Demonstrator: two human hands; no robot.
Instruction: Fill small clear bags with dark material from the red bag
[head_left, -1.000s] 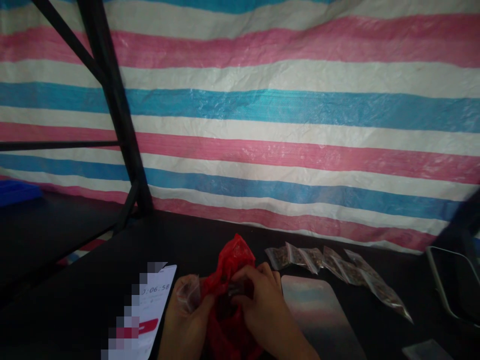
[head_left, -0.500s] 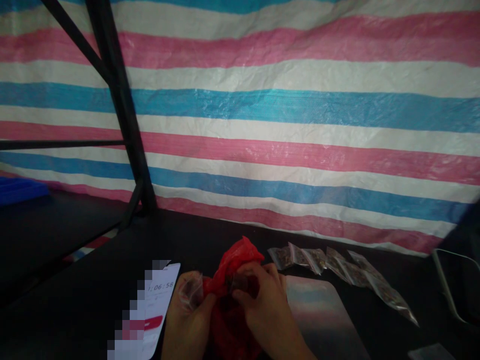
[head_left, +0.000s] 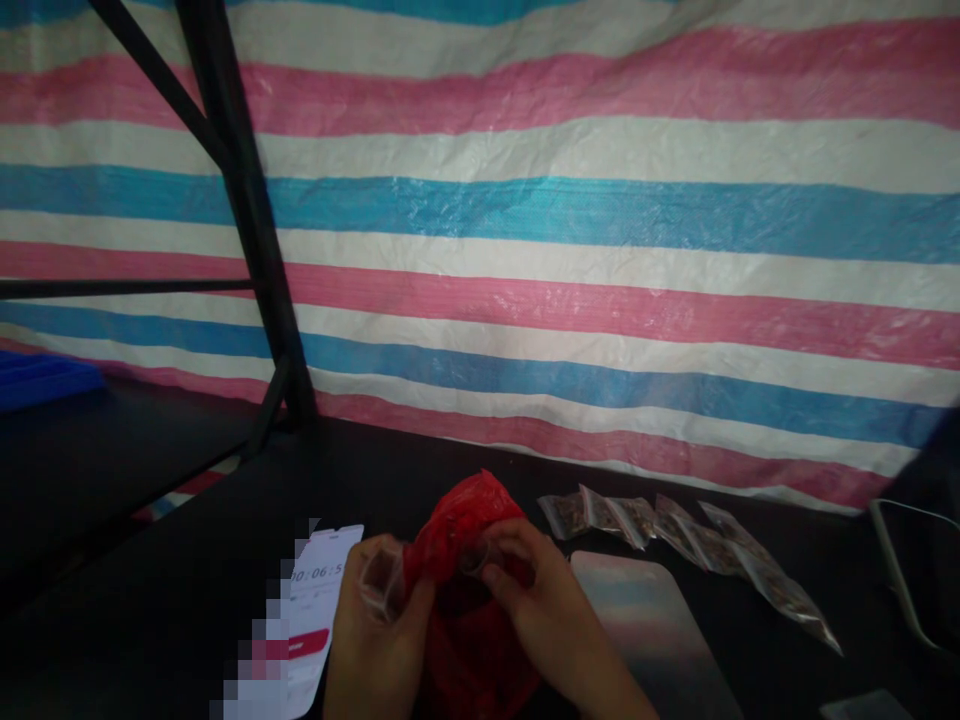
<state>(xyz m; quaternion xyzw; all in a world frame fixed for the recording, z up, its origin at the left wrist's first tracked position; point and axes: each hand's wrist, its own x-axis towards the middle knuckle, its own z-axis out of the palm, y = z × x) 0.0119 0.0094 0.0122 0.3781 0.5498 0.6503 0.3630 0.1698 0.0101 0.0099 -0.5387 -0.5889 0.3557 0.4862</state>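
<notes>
My left hand [head_left: 379, 630] is shut on a small clear plastic bag [head_left: 382, 582] at the left edge of a crumpled red plastic bag [head_left: 469, 525]. The red bag hangs between my hands, and its lower part drops out of view. My right hand [head_left: 551, 615] pinches a small clear plastic piece [head_left: 478, 556] against the red bag. I cannot tell if that piece is a separate bag. Several small clear bags with brown contents [head_left: 675, 530] lie in a row beyond my right hand.
A white-screened phone [head_left: 326, 590] showing a timer lies by my left hand, partly pixelated. A reflective tablet [head_left: 649, 630] lies by my right hand on the black table [head_left: 150, 520]. A black metal post [head_left: 247, 220], a blue tray [head_left: 41, 382] and a striped tarp [head_left: 600, 260] stand beyond.
My hands have eased slightly apart, and the piece in my right fingers now looks clear rather than dark. The view has drifted a little, shifting the table items slightly right.
</notes>
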